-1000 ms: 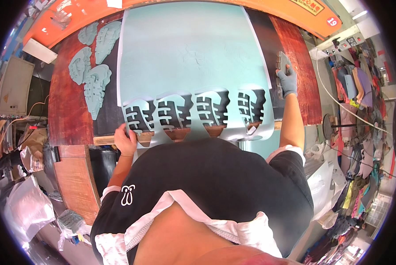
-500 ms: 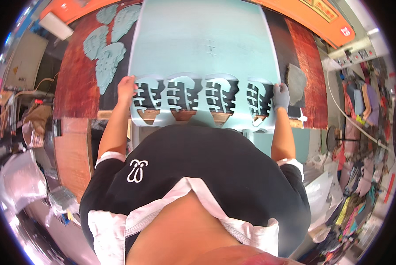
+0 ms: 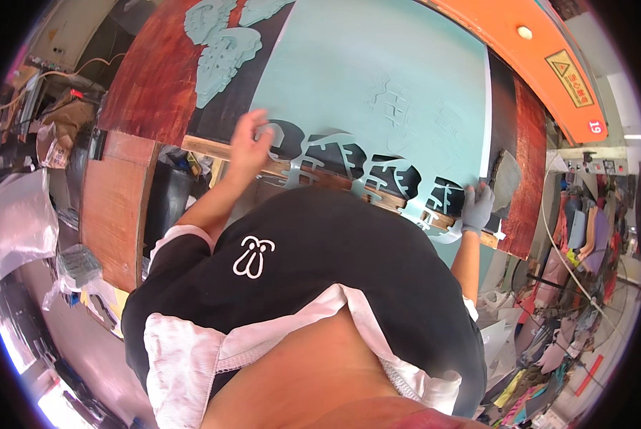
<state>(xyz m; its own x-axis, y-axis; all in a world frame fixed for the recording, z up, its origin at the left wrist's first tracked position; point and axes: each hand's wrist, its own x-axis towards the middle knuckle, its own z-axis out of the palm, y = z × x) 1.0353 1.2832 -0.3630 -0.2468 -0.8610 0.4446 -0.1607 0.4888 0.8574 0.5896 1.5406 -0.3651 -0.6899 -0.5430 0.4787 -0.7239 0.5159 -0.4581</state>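
Note:
A pale teal foam sheet [image 3: 363, 79] lies on the dark board of the table, with a row of cut-out, shoe-sole-like openings along its near edge. Dark board and a wooden edge show through these openings. My bare left hand [image 3: 252, 146] is raised over the sheet's near left corner, fingers apart and holding nothing. On my right hand [image 3: 478, 209] is a grey glove. Its fingers are spread at the sheet's near right edge, touching it. Several cut teal foam pieces [image 3: 224, 64] lie in a pile left of the sheet. Faint outlines mark the sheet's surface.
An orange machine beam [image 3: 521, 50] spans the far side above the table. The table's reddish boards [image 3: 156, 79] flank the dark middle. A grey piece [image 3: 505, 182] lies right of my right hand. A brown panel [image 3: 116, 207] stands at left; piled scraps [image 3: 549, 350] fill the right.
My left hand has let go of the sheet's left edge and lifted. My right hand stays by the right edge, its fingers now spread. The view has turned, so the table looks slanted.

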